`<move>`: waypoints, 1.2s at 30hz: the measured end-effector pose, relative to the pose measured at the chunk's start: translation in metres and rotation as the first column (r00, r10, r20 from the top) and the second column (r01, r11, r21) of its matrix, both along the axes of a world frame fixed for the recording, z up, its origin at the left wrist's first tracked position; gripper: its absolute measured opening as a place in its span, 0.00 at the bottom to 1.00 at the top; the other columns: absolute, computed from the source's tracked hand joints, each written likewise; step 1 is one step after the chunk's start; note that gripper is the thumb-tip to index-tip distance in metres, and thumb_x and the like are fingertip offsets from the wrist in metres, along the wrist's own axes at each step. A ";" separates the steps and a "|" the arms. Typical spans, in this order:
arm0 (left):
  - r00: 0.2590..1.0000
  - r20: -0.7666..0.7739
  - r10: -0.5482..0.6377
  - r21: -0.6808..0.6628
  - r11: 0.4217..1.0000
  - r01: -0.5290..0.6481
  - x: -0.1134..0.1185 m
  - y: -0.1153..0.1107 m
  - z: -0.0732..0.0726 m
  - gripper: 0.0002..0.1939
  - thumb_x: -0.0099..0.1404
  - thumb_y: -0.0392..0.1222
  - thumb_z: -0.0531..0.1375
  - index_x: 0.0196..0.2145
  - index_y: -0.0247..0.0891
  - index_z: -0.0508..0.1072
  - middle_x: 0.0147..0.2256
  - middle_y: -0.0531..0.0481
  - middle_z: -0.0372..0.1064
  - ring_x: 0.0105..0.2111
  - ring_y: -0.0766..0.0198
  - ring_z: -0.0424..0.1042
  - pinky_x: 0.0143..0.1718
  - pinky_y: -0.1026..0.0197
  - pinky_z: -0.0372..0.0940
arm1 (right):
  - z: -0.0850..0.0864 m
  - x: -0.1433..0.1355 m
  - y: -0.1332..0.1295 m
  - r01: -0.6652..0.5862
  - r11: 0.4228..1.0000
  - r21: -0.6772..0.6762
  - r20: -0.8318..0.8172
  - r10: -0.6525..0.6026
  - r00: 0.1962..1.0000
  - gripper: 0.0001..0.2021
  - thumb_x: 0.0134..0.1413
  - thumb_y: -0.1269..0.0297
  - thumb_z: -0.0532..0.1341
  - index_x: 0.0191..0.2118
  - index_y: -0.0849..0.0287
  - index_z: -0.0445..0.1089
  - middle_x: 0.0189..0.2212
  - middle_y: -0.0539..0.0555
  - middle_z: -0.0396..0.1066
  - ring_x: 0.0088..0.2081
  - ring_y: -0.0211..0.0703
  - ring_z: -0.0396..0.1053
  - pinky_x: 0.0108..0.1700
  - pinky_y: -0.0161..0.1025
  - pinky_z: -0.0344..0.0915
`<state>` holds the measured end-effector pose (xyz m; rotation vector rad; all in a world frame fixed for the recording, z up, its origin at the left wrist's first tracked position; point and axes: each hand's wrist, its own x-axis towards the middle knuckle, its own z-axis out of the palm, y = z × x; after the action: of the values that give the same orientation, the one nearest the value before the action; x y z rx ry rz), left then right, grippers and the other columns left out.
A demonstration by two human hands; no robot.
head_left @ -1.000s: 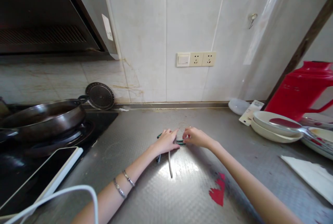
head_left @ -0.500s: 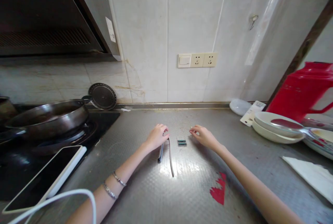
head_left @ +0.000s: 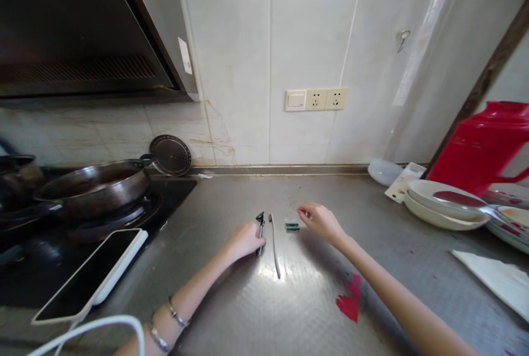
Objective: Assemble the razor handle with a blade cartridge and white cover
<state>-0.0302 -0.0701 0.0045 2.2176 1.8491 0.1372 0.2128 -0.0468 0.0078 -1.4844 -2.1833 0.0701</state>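
Observation:
My left hand (head_left: 247, 240) is closed around the handle of a razor (head_left: 260, 217), whose green and dark head points toward the wall. Just right of it a thin toothbrush (head_left: 275, 251) lies on the metal counter, its head toward the wall. Two small green-and-dark blade cartridges (head_left: 292, 226) lie side by side between the toothbrush and my right hand (head_left: 316, 217). The fingers of my right hand are curled together above the counter; anything between them is too small to name.
A white-edged phone (head_left: 88, 279) with a white cable lies at the left, beside a pan (head_left: 97, 185) on the stove. Torn red paper (head_left: 350, 298) lies on the counter. At right are stacked bowls (head_left: 442, 215), a red thermos (head_left: 479, 146) and white paper (head_left: 494, 279).
My left hand has moved down from beside the toothbrush head onto the razor's handle, uncovering both heads. My right hand has shifted slightly, and the whole view has moved a little.

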 end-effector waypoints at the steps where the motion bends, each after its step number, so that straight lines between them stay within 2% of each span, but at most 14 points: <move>1: 1.000 -0.001 0.002 0.010 1.000 -0.002 0.001 -0.001 -0.001 0.11 0.54 0.48 0.57 0.27 0.38 0.74 0.31 0.45 0.73 0.32 0.57 0.72 0.29 0.62 0.61 | 0.001 -0.007 -0.003 -0.004 1.000 -0.009 0.001 0.004 1.000 0.13 0.56 0.64 0.50 0.32 0.58 0.72 0.30 0.54 0.72 0.33 0.40 0.67 0.33 0.33 0.55; 6: 1.000 0.013 0.027 0.053 0.998 -0.028 0.006 -0.004 0.000 0.11 0.56 0.44 0.56 0.26 0.36 0.74 0.28 0.45 0.73 0.31 0.58 0.72 0.30 0.62 0.60 | 0.003 -0.044 -0.017 -0.045 0.990 -0.131 -0.122 0.028 0.992 0.12 0.54 0.65 0.52 0.27 0.60 0.72 0.24 0.53 0.73 0.27 0.37 0.66 0.28 0.32 0.54; 9: 0.996 0.075 0.041 0.109 0.993 -0.049 0.012 -0.007 0.006 0.13 0.58 0.45 0.54 0.25 0.36 0.74 0.28 0.45 0.73 0.31 0.59 0.72 0.30 0.63 0.59 | 0.006 -0.060 -0.022 -0.060 0.963 -0.264 -0.222 0.000 0.975 0.16 0.54 0.60 0.53 0.22 0.62 0.71 0.18 0.53 0.71 0.21 0.36 0.64 0.25 0.31 0.53; 12: 0.991 0.132 -0.006 0.153 0.988 -0.014 0.024 -0.010 0.015 0.13 0.59 0.45 0.54 0.26 0.36 0.74 0.27 0.45 0.73 0.29 0.61 0.71 0.29 0.64 0.57 | 0.011 -0.067 -0.023 -0.098 0.927 -0.362 -0.300 -0.016 0.954 0.21 0.54 0.54 0.52 0.20 0.62 0.70 0.15 0.52 0.68 0.17 0.34 0.62 0.23 0.30 0.54; 16: 0.983 0.169 -0.077 0.151 0.987 0.051 0.048 -0.017 0.025 0.12 0.59 0.46 0.55 0.30 0.36 0.75 0.28 0.46 0.73 0.30 0.61 0.72 0.29 0.64 0.58 | 0.017 -0.061 -0.023 -0.103 0.905 -0.413 -0.329 -0.043 0.943 0.21 0.54 0.55 0.51 0.18 0.61 0.69 0.13 0.50 0.67 0.15 0.33 0.61 0.21 0.29 0.55; 19: 0.974 0.204 -0.094 0.169 0.984 0.059 0.064 -0.021 0.029 0.15 0.60 0.50 0.55 0.32 0.37 0.74 0.30 0.46 0.74 0.32 0.60 0.72 0.30 0.64 0.59 | 0.019 -0.043 -0.021 -0.021 0.929 -0.370 -0.245 -0.076 0.966 0.22 0.55 0.57 0.50 0.17 0.61 0.68 0.13 0.50 0.67 0.17 0.34 0.63 0.22 0.29 0.56; 23: 0.972 0.200 -0.125 0.174 0.981 0.091 0.071 -0.022 0.028 0.21 0.61 0.57 0.51 0.31 0.37 0.73 0.30 0.46 0.73 0.31 0.59 0.72 0.30 0.62 0.61 | 0.019 0.002 -0.010 0.121 0.940 -0.319 -0.013 -0.132 0.991 0.22 0.57 0.62 0.46 0.18 0.61 0.70 0.16 0.54 0.70 0.21 0.37 0.68 0.26 0.30 0.58; 27: 0.993 0.024 -0.118 0.112 0.987 0.115 0.062 -0.020 0.021 0.16 0.61 0.49 0.53 0.29 0.37 0.75 0.31 0.42 0.74 0.34 0.55 0.73 0.33 0.59 0.63 | 0.013 0.058 0.001 0.223 0.923 -0.313 0.120 -0.194 0.974 0.19 0.54 0.66 0.49 0.20 0.62 0.72 0.21 0.59 0.73 0.28 0.43 0.72 0.29 0.32 0.59; 30: 0.994 -0.072 -0.081 0.082 0.993 0.087 0.056 -0.021 0.017 0.14 0.59 0.46 0.54 0.31 0.35 0.76 0.34 0.38 0.74 0.37 0.52 0.73 0.35 0.57 0.64 | 0.005 0.088 0.004 0.289 0.901 -0.323 0.219 -0.226 0.949 0.16 0.53 0.67 0.51 0.23 0.64 0.74 0.27 0.64 0.75 0.33 0.49 0.73 0.30 0.34 0.59; 36: 0.987 -0.150 -0.063 0.073 0.995 0.075 0.055 -0.025 0.017 0.15 0.59 0.42 0.52 0.37 0.33 0.75 0.38 0.34 0.73 0.40 0.49 0.73 0.37 0.54 0.66 | -0.009 0.109 0.005 0.330 0.869 -0.367 0.340 -0.205 0.918 0.17 0.53 0.64 0.52 0.27 0.66 0.75 0.31 0.67 0.75 0.35 0.49 0.74 0.32 0.35 0.62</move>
<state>0.0248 -0.0947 0.0216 2.4017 1.8672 0.0341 0.3218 -0.0418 -0.0013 -2.1561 -2.2528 0.2542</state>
